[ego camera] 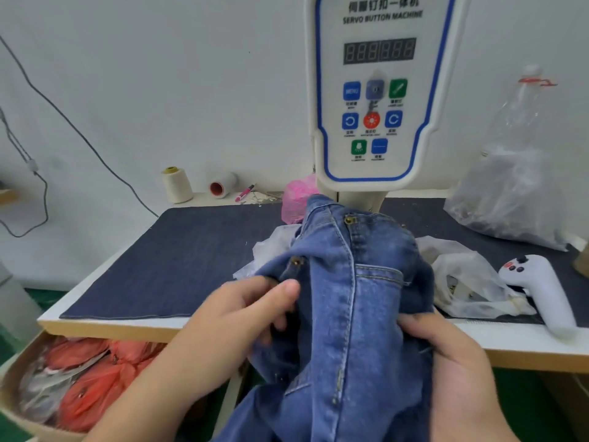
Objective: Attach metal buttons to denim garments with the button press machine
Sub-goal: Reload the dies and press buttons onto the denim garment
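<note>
A: Both hands on the denim garment (347, 301) here. It's bunched up at the front edge of the worktop (134, 322), its top end pushed in under the button press machine (376, 90).

B: Left hand (236, 317) has its fingers curled into the fabric, thumb pinching a fold just below a metal button (298, 260). Right hand (446, 355) grips the other side, fingers wrapped around a thick wad of cloth.

A: What matters now, you'd say?

B: Flattening, I'd judge. Pull that seam taut between the two hands so only one layer sits under the press head, and keep fingertips back from it.

A: And the garment itself?

B: Mid-blue washed denim, pale stitching down a long seam, a small pocket showing. A second brassy button (350, 220) sits higher up, near the machine's base. The press point itself is hidden behind the cloth.
</note>
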{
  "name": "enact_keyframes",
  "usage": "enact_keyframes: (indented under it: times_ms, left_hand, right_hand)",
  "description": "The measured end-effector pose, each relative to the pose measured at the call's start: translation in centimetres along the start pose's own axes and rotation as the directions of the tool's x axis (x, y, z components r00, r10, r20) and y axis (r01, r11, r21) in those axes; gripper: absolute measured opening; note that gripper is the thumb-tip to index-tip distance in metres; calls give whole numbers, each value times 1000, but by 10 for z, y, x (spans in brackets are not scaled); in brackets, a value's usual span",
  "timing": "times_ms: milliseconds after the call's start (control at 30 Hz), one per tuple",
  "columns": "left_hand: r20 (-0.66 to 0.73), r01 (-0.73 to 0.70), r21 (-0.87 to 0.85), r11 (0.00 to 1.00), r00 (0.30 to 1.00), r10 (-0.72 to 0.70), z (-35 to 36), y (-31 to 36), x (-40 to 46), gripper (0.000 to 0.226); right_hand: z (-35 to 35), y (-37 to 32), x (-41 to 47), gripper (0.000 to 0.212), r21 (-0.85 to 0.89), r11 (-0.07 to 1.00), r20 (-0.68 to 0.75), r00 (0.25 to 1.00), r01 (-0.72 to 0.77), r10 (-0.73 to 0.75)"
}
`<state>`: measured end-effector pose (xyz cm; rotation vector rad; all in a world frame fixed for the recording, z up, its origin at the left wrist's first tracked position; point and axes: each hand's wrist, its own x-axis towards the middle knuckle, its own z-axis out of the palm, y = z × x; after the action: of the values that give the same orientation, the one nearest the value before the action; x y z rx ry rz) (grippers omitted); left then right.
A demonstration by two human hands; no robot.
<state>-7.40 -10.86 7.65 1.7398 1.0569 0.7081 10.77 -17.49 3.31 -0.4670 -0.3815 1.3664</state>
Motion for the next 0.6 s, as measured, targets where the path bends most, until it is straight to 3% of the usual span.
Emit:
enact_keyframes:
  times_ms: [67, 133, 200, 267, 333, 433, 600]
  left_hand:
    - [-172, -90, 28, 996, 981, 93, 9, -7, 1, 55]
    - [-229, -95, 30, 995, 968, 99, 23, -10, 2, 58]
    - [-156, -102, -49, 994, 983, 93, 34, -12, 2, 63]
    - [-25, -66, -303, 951, 998, 62, 39, -10, 1, 66]
    - [100, -30, -512, 859, 990, 95, 41, -7, 0, 62]
    - [165, -41, -494, 868, 976, 139, 43, -3, -2, 48]
    - [63, -148, -429, 891, 979, 192, 35, -8, 2, 7]
  right_hand:
    - [2, -4, -3, 57, 18, 999, 24, 999, 48, -48]
    - [-1, -5, -5, 59, 18, 998, 21, 998, 62, -62]
    - [-9, -5, -3, 59, 10, 1000, 0, 1000, 7, -7]
    - [-11, -10, -3, 65, -32, 999, 72, 997, -21, 23]
    - [-14, -14, -6, 46, -230, 973, 105, 994, 6, 18]
    - [-16, -12, -8, 52, -291, 956, 204, 979, 48, 13]
    - [-27, -10, -14, 70, -480, 854, 110, 980, 201, -168]
